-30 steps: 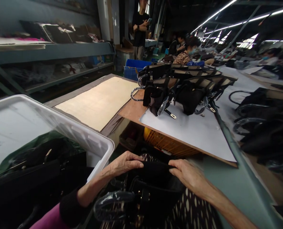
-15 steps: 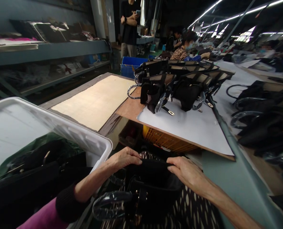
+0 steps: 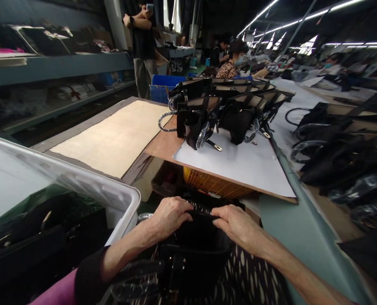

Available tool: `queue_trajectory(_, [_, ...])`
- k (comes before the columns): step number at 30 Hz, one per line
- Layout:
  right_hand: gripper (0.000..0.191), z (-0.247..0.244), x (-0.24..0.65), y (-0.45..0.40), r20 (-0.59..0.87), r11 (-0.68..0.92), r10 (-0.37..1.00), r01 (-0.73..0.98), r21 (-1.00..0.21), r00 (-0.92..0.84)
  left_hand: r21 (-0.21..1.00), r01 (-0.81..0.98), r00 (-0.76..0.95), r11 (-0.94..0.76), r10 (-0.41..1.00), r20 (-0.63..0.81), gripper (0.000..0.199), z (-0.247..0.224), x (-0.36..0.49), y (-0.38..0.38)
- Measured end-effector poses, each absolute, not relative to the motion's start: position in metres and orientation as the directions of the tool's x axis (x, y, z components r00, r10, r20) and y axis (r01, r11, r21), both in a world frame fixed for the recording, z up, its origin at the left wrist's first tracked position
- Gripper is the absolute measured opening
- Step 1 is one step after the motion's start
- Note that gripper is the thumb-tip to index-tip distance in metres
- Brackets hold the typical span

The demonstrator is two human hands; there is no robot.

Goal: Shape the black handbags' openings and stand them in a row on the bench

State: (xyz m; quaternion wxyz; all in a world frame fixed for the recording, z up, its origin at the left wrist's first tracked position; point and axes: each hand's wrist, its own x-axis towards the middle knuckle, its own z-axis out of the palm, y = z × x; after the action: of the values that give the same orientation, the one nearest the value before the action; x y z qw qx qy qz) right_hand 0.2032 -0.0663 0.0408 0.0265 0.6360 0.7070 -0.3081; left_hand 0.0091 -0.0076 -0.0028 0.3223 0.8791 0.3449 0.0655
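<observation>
A black handbag [image 3: 198, 258] rests on my lap, its mouth facing me. My left hand [image 3: 172, 214] pinches the far rim of the bag near its left end. At the right part of the same rim, my right hand [image 3: 236, 224] grips the edge between thumb and fingers. Small gold-coloured studs show on a strap [image 3: 177, 271] at the bag's front. A plastic-wrapped handle [image 3: 134, 275] hangs to the left. The inside of the bag is too dark to make out.
At left stands a white plastic bin [image 3: 112, 190] holding black bags [image 3: 48, 250]. Ahead, several black handbags [image 3: 236, 118] sit on a table with white paper [image 3: 239, 169]. More bags [image 3: 341, 148] line the right side. A yellow crate [image 3: 214, 184] is under the table. A person [image 3: 142, 42] stands behind.
My view has turned a little to the right, so the surroundings sit further left. Both hands keep their hold on the bag's rim and are slightly closer together.
</observation>
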Motion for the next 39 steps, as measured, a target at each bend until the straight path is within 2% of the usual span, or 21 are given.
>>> queue_trajectory(7, [0.022, 0.044, 0.201, -0.067, -0.415, 0.019, 0.889, 0.922, -0.387, -0.193, 0.613, 0.498, 0.805, -0.613, 0.59, -0.063, 0.015, -0.007, 0.028, -0.009])
queue_trajectory(14, [0.016, 0.04, 0.202, -0.07, -0.365, -0.023, 0.919, 0.904, -0.428, -0.149, 0.708, 0.557, 0.731, -0.434, 0.66, -0.171, 0.016, 0.006, 0.032, -0.013])
queue_trajectory(17, [0.018, 0.042, 0.199, -0.069, -0.333, -0.02, 0.928, 0.87, -0.493, -0.167, 0.744, 0.556, 0.71, -0.371, 0.678, -0.192, 0.017, 0.009, 0.031, -0.014])
queue_trajectory(20, [0.022, 0.044, 0.195, -0.067, -0.316, 0.011, 0.925, 0.846, -0.532, -0.211, 0.772, 0.535, 0.703, -0.344, 0.688, -0.18, 0.016, 0.006, 0.03, -0.015])
queue_trajectory(25, [0.024, 0.038, 0.193, -0.065, -0.284, 0.062, 0.928, 0.852, -0.519, -0.241, 0.785, 0.527, 0.705, -0.325, 0.683, -0.191, 0.016, 0.003, 0.03, -0.016])
queue_trajectory(29, [0.027, 0.032, 0.199, -0.07, -0.281, 0.009, 0.943, 0.857, -0.516, -0.18, 0.781, 0.545, 0.71, -0.303, 0.663, -0.239, 0.016, 0.005, 0.012, -0.009])
queue_trajectory(31, [0.029, 0.029, 0.203, -0.073, -0.289, -0.036, 0.947, 0.85, -0.525, -0.139, 0.791, 0.556, 0.688, -0.253, 0.674, -0.268, 0.016, 0.005, -0.006, -0.006])
queue_trajectory(36, [0.029, 0.025, 0.206, -0.077, -0.302, -0.086, 0.947, 0.823, -0.562, -0.107, 0.877, 0.479, 0.653, 0.024, 0.658, -0.375, 0.023, -0.002, -0.04, -0.011])
queue_trajectory(39, [0.029, 0.024, 0.205, -0.076, -0.307, -0.091, 0.946, 0.825, -0.557, -0.102, 0.89, 0.453, 0.635, 0.046, 0.684, -0.359, 0.023, -0.004, -0.043, -0.018])
